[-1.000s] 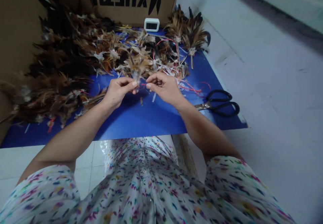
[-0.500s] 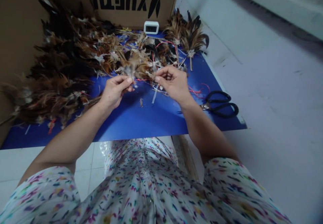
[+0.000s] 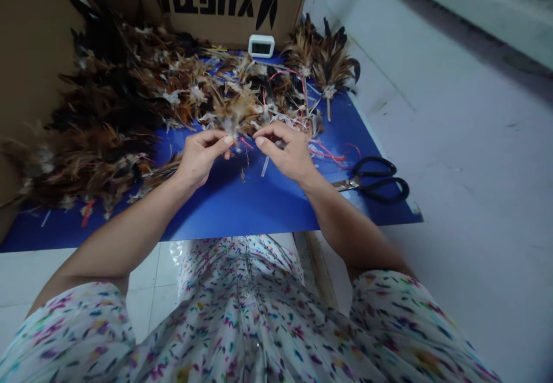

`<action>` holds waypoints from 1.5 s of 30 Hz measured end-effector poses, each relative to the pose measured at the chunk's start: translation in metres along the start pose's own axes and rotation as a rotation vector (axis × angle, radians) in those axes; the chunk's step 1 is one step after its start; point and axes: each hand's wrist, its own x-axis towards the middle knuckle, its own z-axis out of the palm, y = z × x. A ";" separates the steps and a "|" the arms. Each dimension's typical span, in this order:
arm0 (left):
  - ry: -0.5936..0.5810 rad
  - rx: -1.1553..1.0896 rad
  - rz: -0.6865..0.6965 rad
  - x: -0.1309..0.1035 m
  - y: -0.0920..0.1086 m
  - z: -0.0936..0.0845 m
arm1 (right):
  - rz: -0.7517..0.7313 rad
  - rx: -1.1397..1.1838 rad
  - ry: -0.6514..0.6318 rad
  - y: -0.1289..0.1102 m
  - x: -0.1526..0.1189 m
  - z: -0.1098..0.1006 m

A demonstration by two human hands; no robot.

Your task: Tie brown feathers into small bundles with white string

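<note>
Feather tuft, small, tan-brown with pale grey down at its base [image 3: 234,115]: at the centre, above the near edge of the feather heap. Likely very light and soft, springy at the tips and easily crushed; best taken by the base, where the quills gather, leaving the vanes free.

Left hand [image 3: 202,155]: thumb and forefinger pinching that base.

Short red strand [image 3: 245,142]: just right of the left fingertips; probably limp — whether it is tied on, cannot tell.

Right hand [image 3: 288,150]: fingers curled, thumb near forefinger, beside the strand; whether anything is gripped, cannot tell.

Surroundings — blue flat tabletop [image 3: 242,216]; heap of brown and black feathers [image 3: 103,106], left and behind; black-handled metal scissors [image 3: 381,179], blades partly behind the right forearm; white rectangular digital clock [image 3: 261,37]; brown cardboard box with black lettering [image 3: 207,25], at the back.
</note>
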 end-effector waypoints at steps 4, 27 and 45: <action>-0.010 0.067 0.016 -0.002 -0.005 -0.001 | 0.028 0.056 -0.090 0.000 -0.002 0.009; -0.100 -0.055 -0.061 -0.005 0.003 0.004 | 0.083 0.081 -0.074 0.003 0.001 0.008; -0.130 -0.009 -0.089 -0.007 0.004 0.006 | 0.019 0.088 -0.099 0.005 -0.004 0.013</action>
